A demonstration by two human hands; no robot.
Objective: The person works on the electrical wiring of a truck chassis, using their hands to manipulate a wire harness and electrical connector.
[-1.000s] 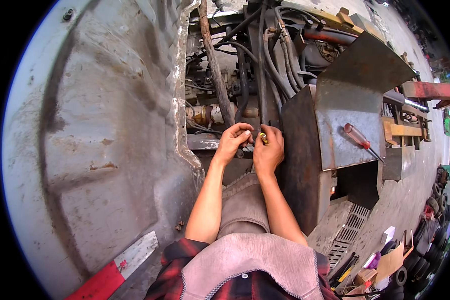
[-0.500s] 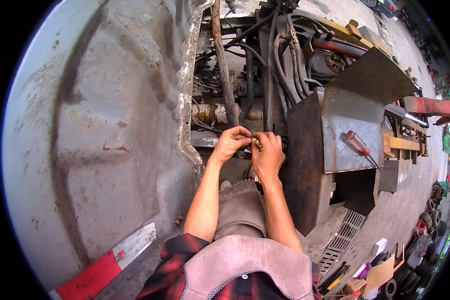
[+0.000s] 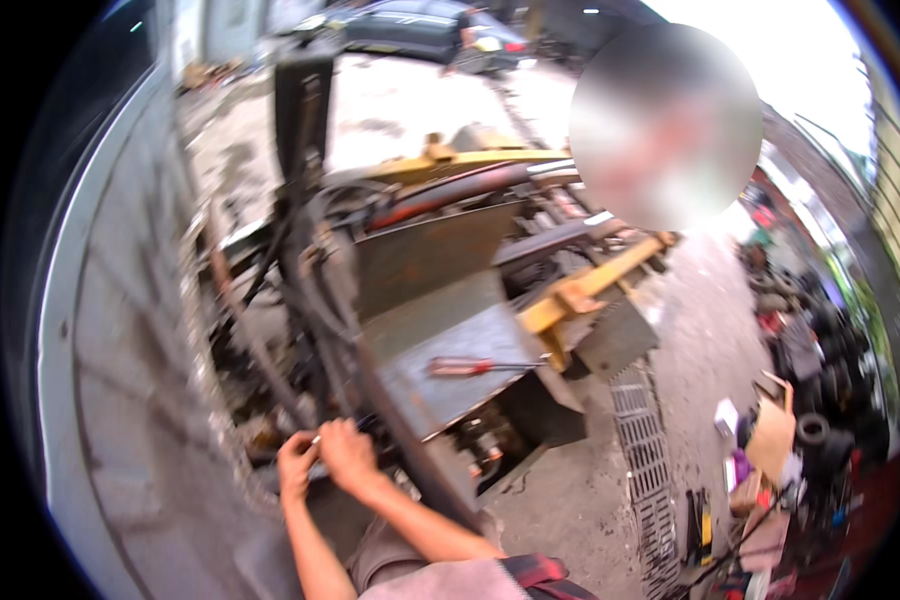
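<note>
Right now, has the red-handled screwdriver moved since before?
No. The red-handled screwdriver still lies on the metal plate, its tip near the same corner. Only the view turned.

On my feed I count two bare hands at 7 o'clock, one left hand (image 3: 297, 465) and one right hand (image 3: 349, 455); one screwdriver (image 3: 468, 367) near centre, toward 5; one dark car (image 3: 400, 32) at 12; one white box (image 3: 726, 418) at 4. The tyres (image 3: 832, 348) at 3 (piled and blurry) defeat my counting.
</note>
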